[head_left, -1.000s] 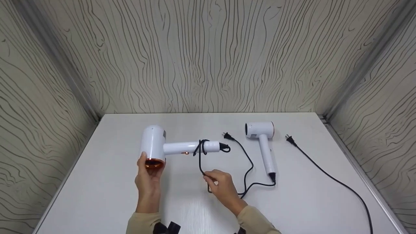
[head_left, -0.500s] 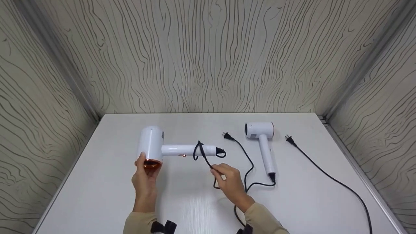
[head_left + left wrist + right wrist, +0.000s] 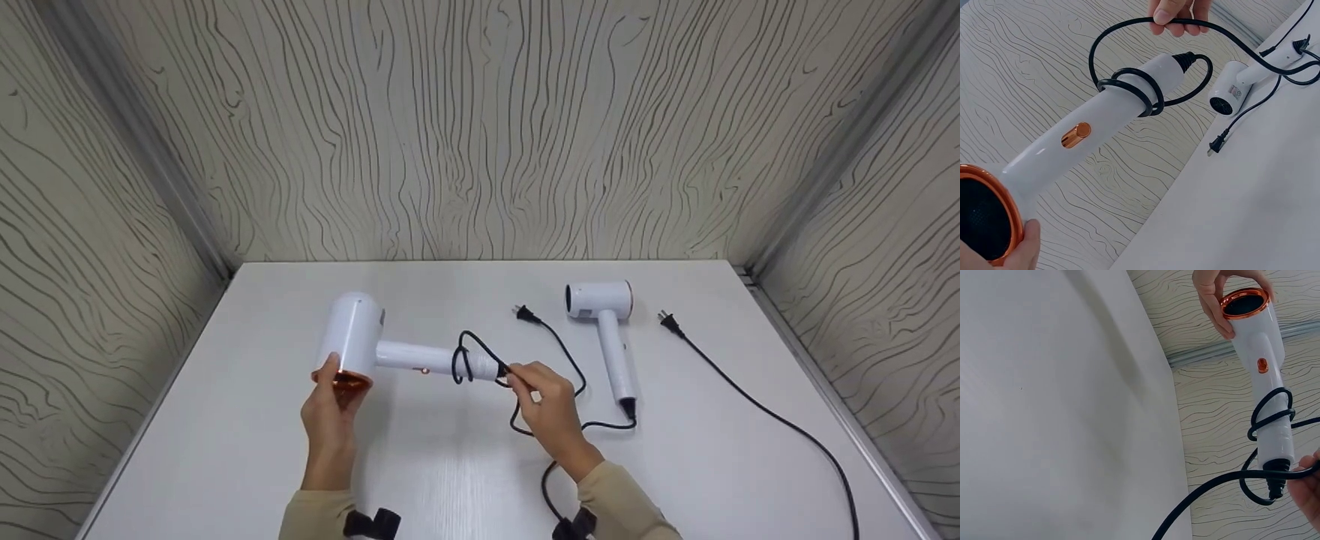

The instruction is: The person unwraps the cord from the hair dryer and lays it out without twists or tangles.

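Note:
A white hair dryer point(image 3: 354, 334) with a copper-coloured rim is held up above the table, its handle pointing right. My left hand point(image 3: 328, 420) grips its barrel at the rimmed end. In the left wrist view a copper-coloured switch point(image 3: 1076, 135) shows on the handle. The black power cord point(image 3: 1129, 79) loops around the handle near its lower end. My right hand point(image 3: 546, 405) pinches that cord just beyond the handle's end; in the right wrist view the cord point(image 3: 1196, 492) runs on from the fingertips in a curve.
A second white hair dryer point(image 3: 611, 330) lies on the white table point(image 3: 247, 420) at the right, its cord attached. One black plug point(image 3: 526, 313) lies left of it, another plug point(image 3: 670, 323) with a long cord right of it. Patterned panels point(image 3: 480, 135) enclose the table.
My right hand has moved right, drawing the cord from below the handle toward its end. The loops look looser. The held hair dryer's handle has tilted down slightly at its far end.

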A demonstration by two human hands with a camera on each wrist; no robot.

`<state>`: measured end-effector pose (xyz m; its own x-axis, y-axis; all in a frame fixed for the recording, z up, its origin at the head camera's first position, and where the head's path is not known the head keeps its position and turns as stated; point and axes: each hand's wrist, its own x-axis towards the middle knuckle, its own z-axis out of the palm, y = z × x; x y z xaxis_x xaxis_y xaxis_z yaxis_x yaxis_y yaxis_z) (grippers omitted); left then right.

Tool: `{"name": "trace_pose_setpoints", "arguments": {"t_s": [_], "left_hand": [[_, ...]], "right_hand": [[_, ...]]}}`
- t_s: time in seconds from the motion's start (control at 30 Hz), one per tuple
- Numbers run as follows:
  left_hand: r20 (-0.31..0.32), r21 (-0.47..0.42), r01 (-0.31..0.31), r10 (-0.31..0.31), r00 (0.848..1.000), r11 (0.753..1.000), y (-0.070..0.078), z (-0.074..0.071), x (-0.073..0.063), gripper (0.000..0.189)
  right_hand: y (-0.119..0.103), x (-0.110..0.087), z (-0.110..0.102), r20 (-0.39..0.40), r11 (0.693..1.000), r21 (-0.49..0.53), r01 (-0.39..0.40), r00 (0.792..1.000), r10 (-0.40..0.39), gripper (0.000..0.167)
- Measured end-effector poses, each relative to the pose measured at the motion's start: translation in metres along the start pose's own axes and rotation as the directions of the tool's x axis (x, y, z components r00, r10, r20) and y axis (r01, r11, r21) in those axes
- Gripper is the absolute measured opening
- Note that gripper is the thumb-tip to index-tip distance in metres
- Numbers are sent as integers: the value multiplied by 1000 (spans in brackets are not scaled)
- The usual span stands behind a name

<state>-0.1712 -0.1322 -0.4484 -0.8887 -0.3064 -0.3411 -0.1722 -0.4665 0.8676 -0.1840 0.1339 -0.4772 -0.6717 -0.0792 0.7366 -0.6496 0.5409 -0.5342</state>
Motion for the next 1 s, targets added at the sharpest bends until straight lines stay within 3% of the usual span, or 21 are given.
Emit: {"name": "trace_pose_setpoints", "arguments": {"t_s": [0.43, 0.8, 1.0], "left_hand": [[-2, 70, -10, 10, 1000, 997, 2, -5, 3, 71], [55, 96, -45, 40, 998, 994, 9, -8, -3, 69], [75, 61, -50, 45, 996, 997, 14, -7, -8, 68]], "right_hand": [[9, 8, -7, -29, 995, -71, 72, 997, -74, 15], [18, 4, -6, -34, 998, -59, 36, 999, -38, 14], [16, -1, -1, 3, 997, -65, -27, 1000, 27, 18]]}}
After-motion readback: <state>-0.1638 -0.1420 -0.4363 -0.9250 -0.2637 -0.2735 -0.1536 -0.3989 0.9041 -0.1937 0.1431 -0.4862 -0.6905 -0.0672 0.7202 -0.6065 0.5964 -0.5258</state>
